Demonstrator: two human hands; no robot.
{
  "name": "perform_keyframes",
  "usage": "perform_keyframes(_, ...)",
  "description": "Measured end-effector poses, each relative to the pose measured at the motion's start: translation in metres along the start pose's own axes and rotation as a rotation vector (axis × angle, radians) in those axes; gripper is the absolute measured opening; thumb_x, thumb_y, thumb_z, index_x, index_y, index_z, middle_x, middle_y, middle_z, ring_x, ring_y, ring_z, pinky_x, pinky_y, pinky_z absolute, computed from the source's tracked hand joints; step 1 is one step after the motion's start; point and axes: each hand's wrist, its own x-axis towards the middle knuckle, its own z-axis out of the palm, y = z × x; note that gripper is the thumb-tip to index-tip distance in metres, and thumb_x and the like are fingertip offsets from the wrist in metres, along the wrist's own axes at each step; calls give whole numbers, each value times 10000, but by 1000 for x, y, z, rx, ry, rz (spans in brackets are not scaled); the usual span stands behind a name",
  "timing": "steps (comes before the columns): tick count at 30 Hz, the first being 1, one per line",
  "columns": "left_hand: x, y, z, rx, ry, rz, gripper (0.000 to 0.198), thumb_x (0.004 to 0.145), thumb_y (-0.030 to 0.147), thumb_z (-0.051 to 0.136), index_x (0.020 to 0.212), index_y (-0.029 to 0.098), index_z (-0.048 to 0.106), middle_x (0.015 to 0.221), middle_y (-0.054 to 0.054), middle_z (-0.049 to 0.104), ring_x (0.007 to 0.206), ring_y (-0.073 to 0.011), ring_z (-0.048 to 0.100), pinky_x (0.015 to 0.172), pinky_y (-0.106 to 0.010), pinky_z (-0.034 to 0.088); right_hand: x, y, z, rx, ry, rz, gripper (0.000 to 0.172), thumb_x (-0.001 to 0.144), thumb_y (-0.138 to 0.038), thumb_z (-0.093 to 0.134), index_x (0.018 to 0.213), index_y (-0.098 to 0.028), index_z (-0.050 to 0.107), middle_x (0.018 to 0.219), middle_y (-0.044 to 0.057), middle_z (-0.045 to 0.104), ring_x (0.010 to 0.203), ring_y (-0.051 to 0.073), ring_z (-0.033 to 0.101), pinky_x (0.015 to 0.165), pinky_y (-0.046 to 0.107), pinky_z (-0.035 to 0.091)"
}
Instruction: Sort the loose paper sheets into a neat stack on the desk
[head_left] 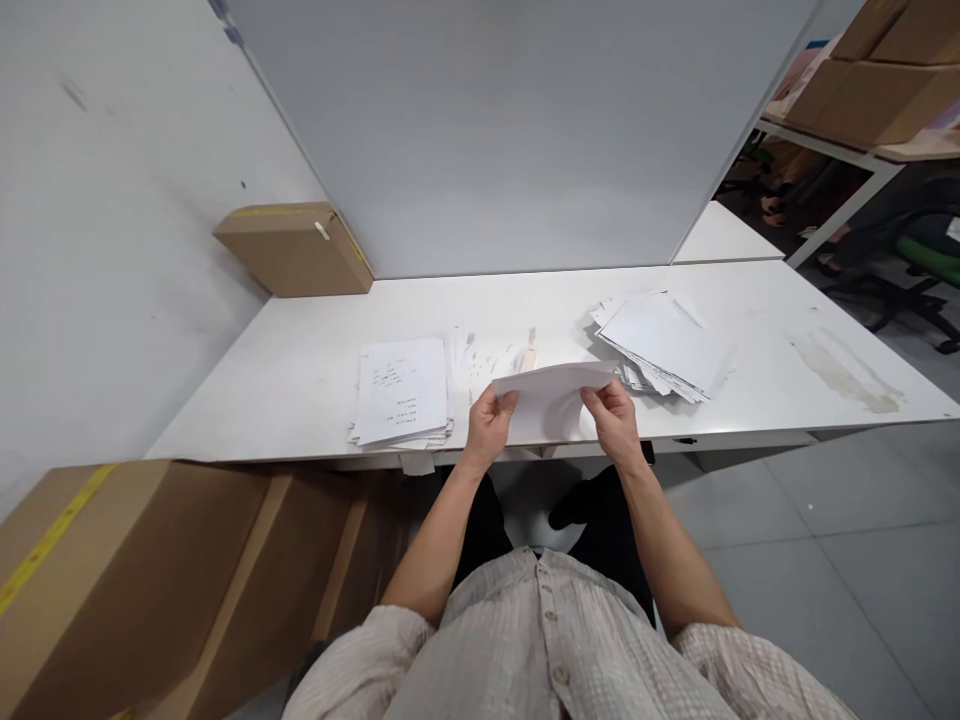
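Both my hands hold one white sheet of paper (551,395) just above the front edge of the white table (300,370). My left hand (489,425) pinches its left edge and my right hand (613,418) pinches its right edge. The sheet curves toward me. To the left lies a neat stack of printed sheets (401,392). A looser, fanned pile of white sheets (664,345) lies to the right. Between the two piles, behind the held sheet, a small pale object (529,357) rests on more paper.
A closed cardboard box (296,248) sits at the table's back left corner against a grey partition (487,130). Large cardboard boxes (150,580) stand on the floor at my left. Shelves with boxes (862,80) and a chair (922,270) are at the far right.
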Motion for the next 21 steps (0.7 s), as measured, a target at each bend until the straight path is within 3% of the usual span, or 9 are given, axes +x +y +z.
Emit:
perform_keyframes(8, 1, 10, 0, 25, 29, -54, 341, 821, 424, 567, 1048, 178, 632, 945, -63, 687, 939, -192, 614, 831, -313, 481, 6, -8, -1, -59, 30, 44, 179, 734, -378, 669, 795, -220, 611, 739, -9, 626, 723, 156, 568, 712, 315, 465)
perform_keyframes(14, 7, 27, 3, 47, 111, -3, 351, 784, 482, 587, 949, 183, 672, 849, -54, 672, 940, -205, 599, 842, -314, 472, 17, -23, 6, -130, 106, -65, 244, 711, -450, 668, 707, -226, 571, 707, -5, 605, 678, 154, 544, 681, 317, 462)
perform_keyframes(21, 7, 11, -2, 103, 48, 30, 270, 822, 443, 557, 866, 188, 635, 737, -21, 614, 833, -168, 585, 781, -281, 461, 22, -5, 6, -67, 65, -68, 222, 735, -430, 647, 803, -230, 578, 758, -9, 599, 727, 147, 549, 730, 310, 455)
